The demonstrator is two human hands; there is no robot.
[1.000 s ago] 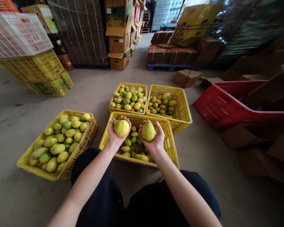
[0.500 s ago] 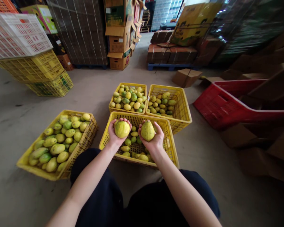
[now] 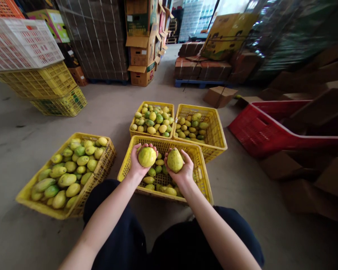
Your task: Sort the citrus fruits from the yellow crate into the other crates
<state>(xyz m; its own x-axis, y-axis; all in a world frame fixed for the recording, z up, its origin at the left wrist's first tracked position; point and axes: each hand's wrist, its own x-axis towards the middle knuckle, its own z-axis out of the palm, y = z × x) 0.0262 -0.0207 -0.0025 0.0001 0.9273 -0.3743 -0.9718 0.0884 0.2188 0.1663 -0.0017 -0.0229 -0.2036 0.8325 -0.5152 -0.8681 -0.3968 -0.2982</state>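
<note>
My left hand [image 3: 138, 161] is wrapped from below around a round yellow-green papaya [image 3: 147, 156]. In my right hand [image 3: 183, 170] lies a pear-shaped papaya [image 3: 175, 160], its narrow end pointing up and away from me. Both fruits are held side by side, a small gap apart, above a yellow plastic crate [image 3: 205, 183]. Several more papayas [image 3: 170, 191] lie on the bottom of that crate, partly hidden by my hands and wrists.
Behind stand two yellow crates, a fuller one [image 3: 130, 129] and a partly filled one [image 3: 218, 129]. Another full crate [image 3: 25, 202] sits by my left knee. A red crate [image 3: 250, 131] holds cardboard at right. Stacked crates [image 3: 42, 80] stand far left; a small carton [image 3: 219, 96] lies on the floor.
The view has tilted slightly, so the crates appear a little lower. Both hands keep their hold on the papayas, nearly in the same place.
</note>
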